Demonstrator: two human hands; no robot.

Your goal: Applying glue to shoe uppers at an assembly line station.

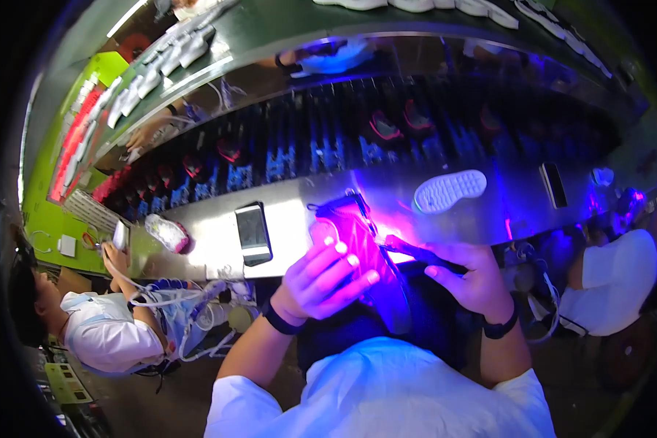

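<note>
Left hand [310,285] is held with fingers partly bent over the purple-lit shoe piece [359,232], mid-frame; whether it is gripped cannot be told. Right hand [478,281] is closed around a dark-handled tool [434,259], its tip pointed left at the piece. Dark bands are worn on both wrists.

The table's near edge is crossed by the shoe piece, its dark lower end hanging toward the lap. On the left, room is bounded by a phone [254,235] just beside the left hand. Above the right hand, a white sole [451,191] is laid; a stretch of tabletop is left between it and a second phone [553,184] at right.

The metal table [482,223] is lit glaring white at left, violet at centre. A white-and-pink shoe [166,232] is set near its left end. Beyond the far edge, a dark rack [325,150] with blue parts is seen, red-edged pieces [385,125] in it. White soles [456,9] are lined up on a green shelf [270,29] along the top. Seated people are seen lower left [113,328] and at right [613,281].
</note>
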